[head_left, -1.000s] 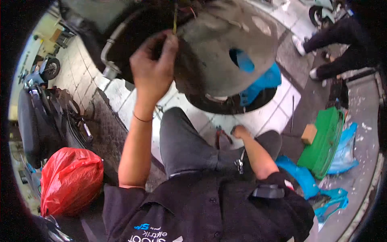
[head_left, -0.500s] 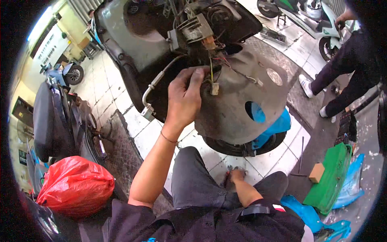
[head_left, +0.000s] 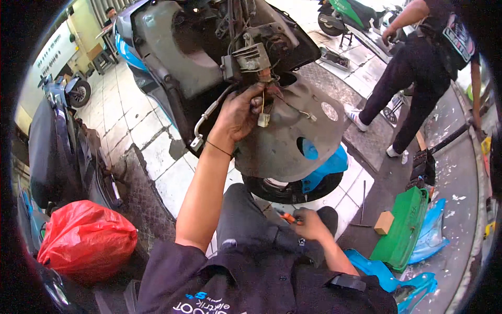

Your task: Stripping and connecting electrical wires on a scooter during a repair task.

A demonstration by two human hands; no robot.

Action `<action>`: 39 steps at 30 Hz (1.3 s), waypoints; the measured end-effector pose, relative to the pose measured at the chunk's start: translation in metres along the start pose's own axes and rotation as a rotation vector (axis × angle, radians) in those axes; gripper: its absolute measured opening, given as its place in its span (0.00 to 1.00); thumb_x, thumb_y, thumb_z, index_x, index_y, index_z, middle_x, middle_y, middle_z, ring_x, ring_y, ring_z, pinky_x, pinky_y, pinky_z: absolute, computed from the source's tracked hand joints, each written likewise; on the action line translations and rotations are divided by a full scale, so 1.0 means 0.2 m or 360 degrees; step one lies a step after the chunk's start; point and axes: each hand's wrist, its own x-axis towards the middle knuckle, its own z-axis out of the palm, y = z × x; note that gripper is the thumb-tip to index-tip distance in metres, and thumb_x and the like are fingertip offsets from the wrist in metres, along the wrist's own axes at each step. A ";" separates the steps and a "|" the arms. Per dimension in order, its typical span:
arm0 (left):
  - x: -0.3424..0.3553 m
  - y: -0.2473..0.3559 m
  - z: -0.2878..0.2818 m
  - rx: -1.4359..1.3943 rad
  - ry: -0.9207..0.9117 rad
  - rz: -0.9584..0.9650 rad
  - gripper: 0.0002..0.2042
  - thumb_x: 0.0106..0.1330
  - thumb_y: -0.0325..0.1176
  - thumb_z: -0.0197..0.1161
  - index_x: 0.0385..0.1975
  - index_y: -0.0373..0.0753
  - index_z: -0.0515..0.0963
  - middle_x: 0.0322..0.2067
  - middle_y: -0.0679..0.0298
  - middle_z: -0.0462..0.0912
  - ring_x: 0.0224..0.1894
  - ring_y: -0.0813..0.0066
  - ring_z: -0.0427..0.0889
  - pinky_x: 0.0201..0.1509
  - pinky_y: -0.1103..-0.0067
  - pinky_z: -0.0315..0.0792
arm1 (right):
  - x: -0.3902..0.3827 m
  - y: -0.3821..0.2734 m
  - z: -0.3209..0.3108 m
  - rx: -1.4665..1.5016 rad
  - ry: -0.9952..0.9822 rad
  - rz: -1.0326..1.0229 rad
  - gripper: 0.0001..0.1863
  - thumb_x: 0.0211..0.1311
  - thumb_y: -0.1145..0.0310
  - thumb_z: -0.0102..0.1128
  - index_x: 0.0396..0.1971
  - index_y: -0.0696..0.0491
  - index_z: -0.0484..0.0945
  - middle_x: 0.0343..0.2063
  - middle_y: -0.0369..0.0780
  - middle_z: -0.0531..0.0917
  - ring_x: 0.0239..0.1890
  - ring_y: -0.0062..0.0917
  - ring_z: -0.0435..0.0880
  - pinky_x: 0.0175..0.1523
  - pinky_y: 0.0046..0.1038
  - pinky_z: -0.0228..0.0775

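Left hand [head_left: 238, 116] at scooter wires [head_left: 275, 91], right hand [head_left: 310, 225] around orange-handled tool [head_left: 287, 217]

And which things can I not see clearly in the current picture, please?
1) Head view: the left hand covers its own grip, so what its fingers may hold is unclear.
2) Head view: the right hand partly hides the orange tool, too small to identify.
3) Head view: the red bag hides its contents.
4) Head view: the upper edge cuts off the head of the co-worker.
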 end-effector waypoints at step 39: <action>-0.41 -0.08 -0.06 0.0990 0.0180 0.0452 0.18 0.73 0.38 0.58 0.56 0.34 0.78 0.37 0.69 0.83 0.36 0.83 0.77 0.40 0.86 0.70 | 0.19 -0.65 -0.83 0.0924 -0.0040 -0.0470 0.37 0.51 0.77 0.51 0.67 0.56 0.64 0.53 0.38 0.76 0.47 0.24 0.79 0.50 0.26 0.73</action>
